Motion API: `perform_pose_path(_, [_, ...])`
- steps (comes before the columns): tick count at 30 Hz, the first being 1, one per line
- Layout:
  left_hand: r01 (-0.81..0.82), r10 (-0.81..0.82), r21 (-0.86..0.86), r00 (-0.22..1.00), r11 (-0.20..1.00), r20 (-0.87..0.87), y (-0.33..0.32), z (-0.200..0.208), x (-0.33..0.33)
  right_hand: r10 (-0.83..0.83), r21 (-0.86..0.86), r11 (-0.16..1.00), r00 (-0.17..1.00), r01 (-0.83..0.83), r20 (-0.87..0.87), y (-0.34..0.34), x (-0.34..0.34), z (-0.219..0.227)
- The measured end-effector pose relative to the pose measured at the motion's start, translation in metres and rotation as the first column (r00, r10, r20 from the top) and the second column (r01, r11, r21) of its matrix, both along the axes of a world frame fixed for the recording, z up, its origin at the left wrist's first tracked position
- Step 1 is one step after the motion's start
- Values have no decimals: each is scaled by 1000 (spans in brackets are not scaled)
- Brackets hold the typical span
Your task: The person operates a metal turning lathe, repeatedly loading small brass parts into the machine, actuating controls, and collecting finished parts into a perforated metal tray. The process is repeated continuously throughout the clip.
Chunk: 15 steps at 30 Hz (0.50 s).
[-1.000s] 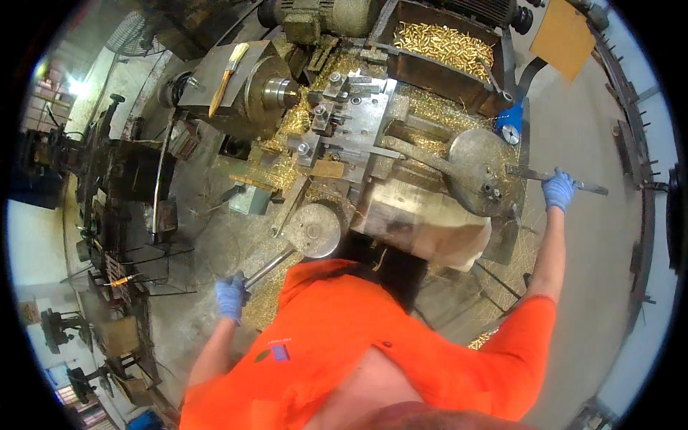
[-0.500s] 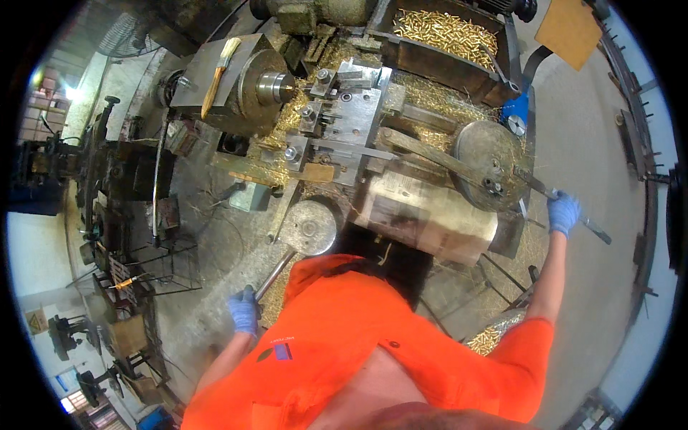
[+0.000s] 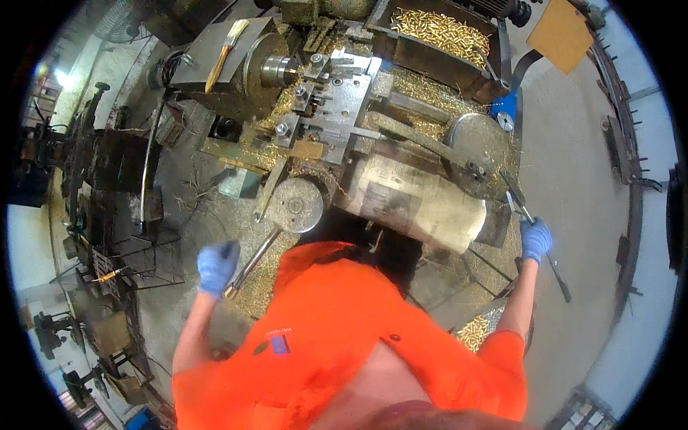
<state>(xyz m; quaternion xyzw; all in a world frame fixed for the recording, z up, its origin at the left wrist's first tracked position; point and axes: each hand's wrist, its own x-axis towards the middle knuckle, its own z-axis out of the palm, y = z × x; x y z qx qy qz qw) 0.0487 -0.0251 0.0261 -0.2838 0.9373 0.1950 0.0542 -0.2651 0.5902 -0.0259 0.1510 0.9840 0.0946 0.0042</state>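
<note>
My left hand [image 3: 216, 268], in a blue glove with dark fingertips, is raised just left of a steel lever [image 3: 256, 259]. It looks open and holds nothing, though its fingers are slightly blurred. That lever runs down from a round metal disc [image 3: 294, 205] on the machine. My right hand [image 3: 535, 240], gloved the same way, is closed around a long dark lever [image 3: 558, 278] joined to a larger round disc [image 3: 481, 156]. Between the discs lies the machine's steel slide block [image 3: 337, 107], with bolted clamps. Left of it sits a spindle chuck [image 3: 278, 72].
A metal bin [image 3: 438, 63] of small brass parts stands at the back. A wooden-handled brush [image 3: 223, 61] rests on the spindle housing. Printed paper [image 3: 430, 208] covers the machine's front. Brass shavings lie around the slides. More brass parts fill a container [image 3: 473, 332] by my right arm.
My left hand has let go of its lever and moved up and left. My right hand has pulled its lever toward me and inward, and the larger disc has turned.
</note>
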Motion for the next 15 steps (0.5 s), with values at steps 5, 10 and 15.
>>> perform_pose_path(5, [357, -429, -242, 795, 902, -429, 44, 67, -102, 12, -30, 999, 1000, -13, -7, -3, 1, 6])
perform_pose_path(10, [572, -645, -314, 727, 758, -234, 92, 47, -149, 40, -16, 999, 999, -41, -32, 3, 0, -2])
perform_pose_path(15, [831, -791, -256, 308, 495, -529, 140, 51, -153, 8, -19, 1000, 1000, -9, -21, -5, 5, 6])
